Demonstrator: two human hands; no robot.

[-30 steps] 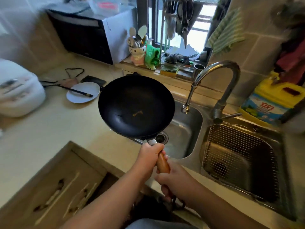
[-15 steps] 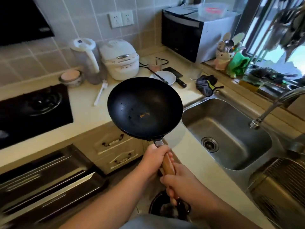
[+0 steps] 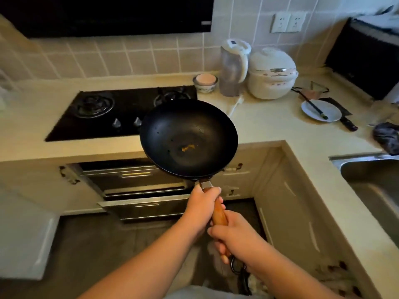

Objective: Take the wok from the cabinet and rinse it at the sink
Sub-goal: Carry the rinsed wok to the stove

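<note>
A black wok (image 3: 189,138) with a small orange speck in its bottom hangs level in the air, above the counter's front edge just right of the gas hob. Its wooden handle (image 3: 219,214) points back toward me. My left hand (image 3: 201,207) grips the handle near the wok, and my right hand (image 3: 234,237) grips the handle's end. The steel sink (image 3: 371,182) shows only at the right edge, well away from the wok. The pull-out cabinet drawers (image 3: 138,190) below the hob stand open.
A black gas hob (image 3: 112,111) sits left of the wok. On the counter behind stand a small bowl (image 3: 205,82), a kettle (image 3: 234,66) and a white rice cooker (image 3: 272,72). A white plate (image 3: 321,110), a dark cloth (image 3: 387,137) and a black oven (image 3: 367,57) lie to the right.
My view has swung left, from the sink and tap to the hob corner. The wok stays held in both hands and now hangs over the counter edge by the hob instead of by the sink.
</note>
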